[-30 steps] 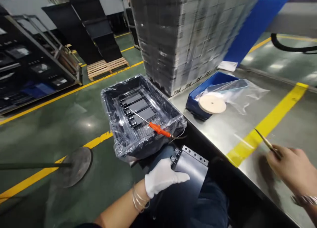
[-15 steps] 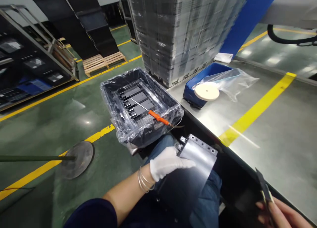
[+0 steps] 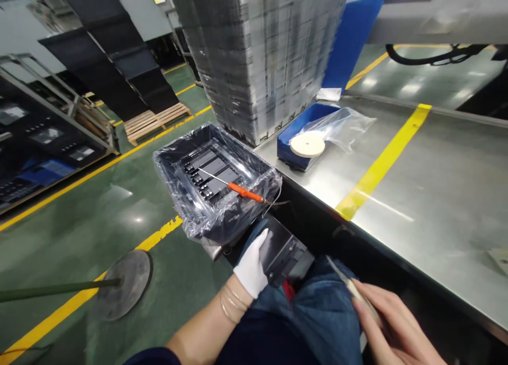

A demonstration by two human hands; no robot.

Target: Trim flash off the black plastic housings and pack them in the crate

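Observation:
My left hand [image 3: 254, 267], in a white glove, grips a dark metal part [image 3: 283, 251] over my lap. Its thumb lies along the part's side, and the part's face shows slots and edges. A small red patch [image 3: 288, 290] shows just below it. My bare right hand [image 3: 387, 322] is closed round a knife [image 3: 349, 283] with a narrow pointed blade and a pale handle. The blade tip points up and left toward the part, apart from it. Beyond my left hand, an orange-handled tool [image 3: 244, 192] with a thin metal shaft lies across a plastic-lined bin [image 3: 222, 222].
Several similar metal parts [image 3: 212, 169] lie in the bin. On the steel table [image 3: 428, 190] stand a blue box [image 3: 305, 122] with a plastic bag and a round cream disc [image 3: 307, 144]. A wrapped stack [image 3: 262, 53] rises behind. A round stand base [image 3: 123, 283] is on the floor at left.
My left hand has turned the metal part over, so its slotted side now shows instead of the smooth face. My right hand has brought the knife leftward, nearer the part. The view has shifted right.

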